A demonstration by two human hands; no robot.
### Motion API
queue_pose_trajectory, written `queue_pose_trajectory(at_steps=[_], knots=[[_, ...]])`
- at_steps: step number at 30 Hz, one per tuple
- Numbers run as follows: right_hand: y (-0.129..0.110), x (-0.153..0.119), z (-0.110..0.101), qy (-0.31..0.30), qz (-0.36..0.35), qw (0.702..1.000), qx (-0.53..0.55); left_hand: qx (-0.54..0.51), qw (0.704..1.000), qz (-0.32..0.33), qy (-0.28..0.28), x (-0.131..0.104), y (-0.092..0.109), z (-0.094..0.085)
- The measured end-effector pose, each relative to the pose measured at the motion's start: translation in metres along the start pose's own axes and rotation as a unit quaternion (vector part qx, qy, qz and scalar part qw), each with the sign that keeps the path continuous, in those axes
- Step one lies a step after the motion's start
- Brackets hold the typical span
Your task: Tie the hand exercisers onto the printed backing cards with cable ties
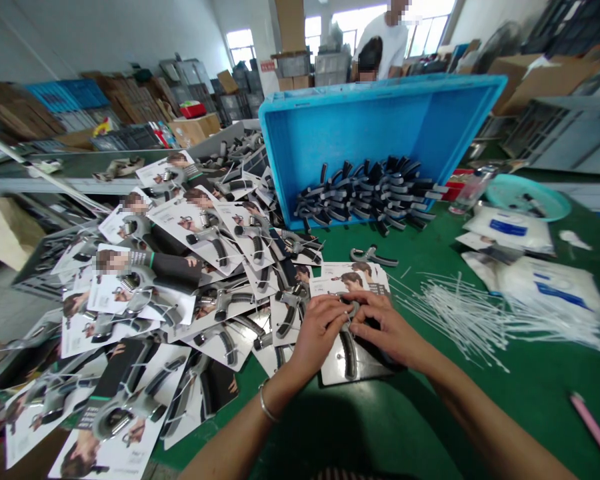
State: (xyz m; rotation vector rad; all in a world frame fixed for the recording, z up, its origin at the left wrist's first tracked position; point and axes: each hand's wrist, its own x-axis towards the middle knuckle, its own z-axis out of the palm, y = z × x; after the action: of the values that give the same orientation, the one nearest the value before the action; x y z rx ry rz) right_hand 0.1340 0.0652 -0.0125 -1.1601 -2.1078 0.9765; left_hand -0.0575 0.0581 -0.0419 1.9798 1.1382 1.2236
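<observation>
On the green table, a grey and black hand grip (349, 353) lies on a stack of printed cards (330, 373). Both hands meet over the upper part of that grip. My left hand (323, 327) rests on it with its fingers bent together. From the right, my right hand (387, 327) reaches in, thumb and fingers pressed close at the grip's top. Whatever small thing lies between my fingertips is hidden. White cable ties (463, 317) are spread to the right, and one loose hand grip (373, 255) lies behind the stack.
Carded hand grips (145, 293) are heaped on the left. Behind stands a tilted blue crate (350, 127) with many grips in front of its inner wall. White bags (555, 287), a turquoise plate (525, 193) and a pink stick (593, 423) are at right. A person (383, 43) is beyond the crate.
</observation>
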Motion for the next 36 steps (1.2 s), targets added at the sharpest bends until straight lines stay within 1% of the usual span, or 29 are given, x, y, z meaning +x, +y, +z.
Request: queue_pose_trajectory(at_steps=[4, 7, 11, 13, 16, 18, 20, 23, 25, 26, 30, 33, 36], knots=[[0.002, 0.001, 0.002, 0.006, 0.003, 1.000, 0.009, 0.010, 1.000, 0.011, -0.001, -0.001, 0.000, 0.000], [0.003, 0.003, 0.004, 0.022, 0.006, 1.000, 0.018, 0.030, 0.999, 0.024, 0.000, -0.002, -0.001, 0.002], [0.001, 0.005, 0.007, 0.047, 0.017, 0.998, 0.025, 0.049, 0.998, 0.032, -0.013, -0.004, 0.000, 0.001], [0.000, 0.005, 0.008, 0.060, 0.022, 0.998, 0.030, 0.026, 0.999, 0.021, -0.016, -0.004, 0.001, -0.002], [-0.001, 0.005, 0.010, 0.071, 0.027, 0.996, 0.040, -0.048, 0.998, -0.035, -0.008, -0.001, 0.004, -0.007], [-0.002, 0.004, 0.011, 0.081, 0.028, 0.995, 0.041, -0.078, 0.995, -0.063, -0.004, 0.002, 0.006, -0.010], [-0.002, 0.004, 0.013, 0.098, 0.029, 0.994, 0.042, -0.077, 0.995, -0.068, -0.010, 0.006, 0.008, -0.012], [-0.002, 0.005, 0.014, 0.113, 0.033, 0.992, 0.046, -0.069, 0.995, -0.060, -0.046, 0.010, 0.007, -0.015], [-0.002, 0.005, 0.013, 0.108, 0.032, 0.993, 0.040, -0.088, 0.991, -0.073, -0.064, 0.011, 0.005, -0.016], [-0.003, 0.006, 0.013, 0.101, 0.030, 0.994, 0.032, -0.104, 0.989, -0.087, -0.063, 0.011, 0.004, -0.017], [-0.004, 0.004, 0.010, 0.063, 0.006, 0.998, -0.006, -0.150, 0.978, -0.142, -0.030, 0.008, 0.002, -0.017], [-0.004, 0.001, 0.009, 0.061, -0.010, 0.998, -0.018, -0.149, 0.978, -0.146, -0.023, 0.006, 0.004, -0.015], [-0.002, -0.001, 0.010, 0.059, -0.025, 0.998, -0.019, -0.138, 0.982, -0.131, -0.022, 0.006, 0.006, -0.014]])
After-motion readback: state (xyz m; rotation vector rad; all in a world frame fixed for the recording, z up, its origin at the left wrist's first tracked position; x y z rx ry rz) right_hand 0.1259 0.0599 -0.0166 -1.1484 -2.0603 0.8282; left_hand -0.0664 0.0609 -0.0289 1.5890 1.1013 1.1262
